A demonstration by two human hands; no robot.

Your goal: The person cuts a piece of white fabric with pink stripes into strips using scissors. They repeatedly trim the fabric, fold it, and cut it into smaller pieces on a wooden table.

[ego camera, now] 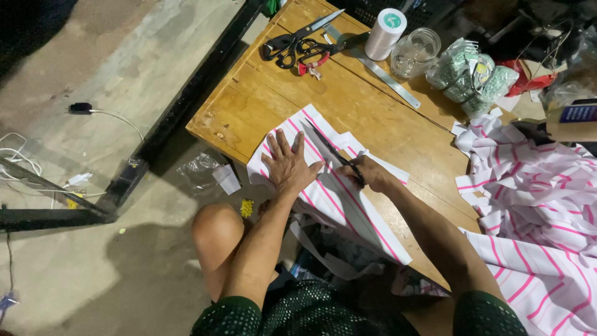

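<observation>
My left hand (287,165) lies flat, fingers spread, on the white pink-striped fabric piece (336,193) at the wooden table's (261,99) edge; beside it my right hand (368,173) grips black-handled scissors (333,152), blades on the cloth.

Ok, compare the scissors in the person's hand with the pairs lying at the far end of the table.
The scissors in hand are gripped by the right hand, blades on the striped fabric; the spare scissors lie untouched on bare wood. The held pair's handles are hidden in the grip; the spare pairs' handles show fully. The left hand presses the fabric flat. All have dark handles.
</observation>
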